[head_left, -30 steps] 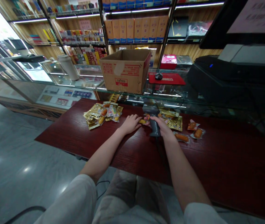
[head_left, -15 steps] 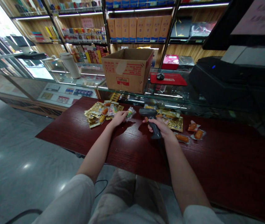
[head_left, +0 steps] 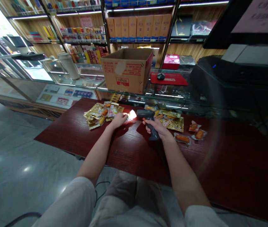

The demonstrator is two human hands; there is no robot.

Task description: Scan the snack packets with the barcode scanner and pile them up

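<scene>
My right hand [head_left: 156,127] is wrapped round the grip of a dark barcode scanner [head_left: 146,114], its head facing left. Bright light from it falls on a small clear snack packet [head_left: 131,116], which my left hand [head_left: 119,120] pinches just above the table. Left of that hand lies a pile of gold snack packets [head_left: 94,112] mixed with orange-brown ones. A second pile of gold packets [head_left: 175,123] sits behind and to the right of the scanner. Near my right wrist lie a sausage-like wrapped snack [head_left: 182,138] and two smaller wrapped pieces [head_left: 199,135].
An open cardboard box [head_left: 126,74] stands on the glass counter [head_left: 167,96] behind the dark red table [head_left: 134,157]. A computer mouse [head_left: 160,76] rests on a red mat [head_left: 178,80]. At right is a black machine [head_left: 219,78]. A white cup [head_left: 69,66] stands at left.
The scanner's light has come on and now brightens the packet in my left hand. My right hand and the scanner have shifted slightly left.
</scene>
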